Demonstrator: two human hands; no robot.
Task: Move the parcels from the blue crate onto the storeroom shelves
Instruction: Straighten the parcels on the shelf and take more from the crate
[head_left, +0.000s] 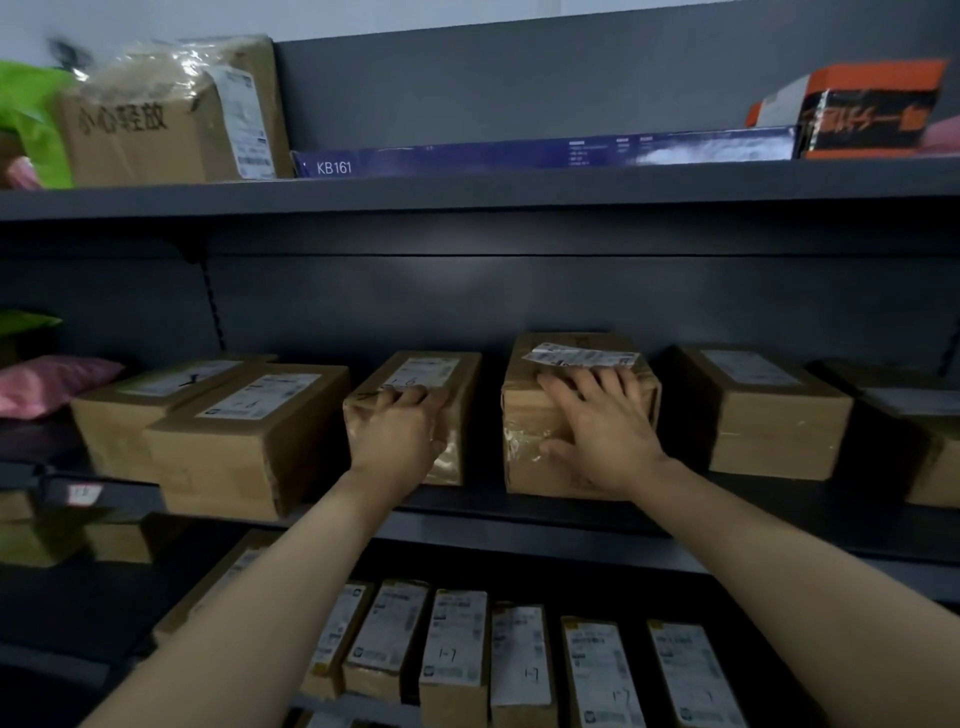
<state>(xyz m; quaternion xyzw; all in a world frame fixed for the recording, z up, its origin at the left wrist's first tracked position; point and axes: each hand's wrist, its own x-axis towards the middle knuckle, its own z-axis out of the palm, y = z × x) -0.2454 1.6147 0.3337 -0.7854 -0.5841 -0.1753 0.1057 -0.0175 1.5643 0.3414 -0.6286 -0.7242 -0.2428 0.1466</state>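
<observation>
On the middle shelf (519, 530), parcels set.
Left grip (400, 436) clasps the small carton (434, 371); right grip (608, 436), at 3 o'clock, lies flat on the taped carton (530, 415); crate unseen.

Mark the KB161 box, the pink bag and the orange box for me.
KB161 box (545, 154), head view, blue front face.
pink bag (52, 384), head view, its middle.
orange box (857, 111), head view, dark front face.

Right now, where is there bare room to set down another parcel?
The middle shelf is crowded: slim gaps only, between the left parcel, gripped by the left hand, and the right parcel, under the right hand, and right of that. The blue flat box fills the top shelf's middle. The lower shelf's dark left end looks bare.
</observation>
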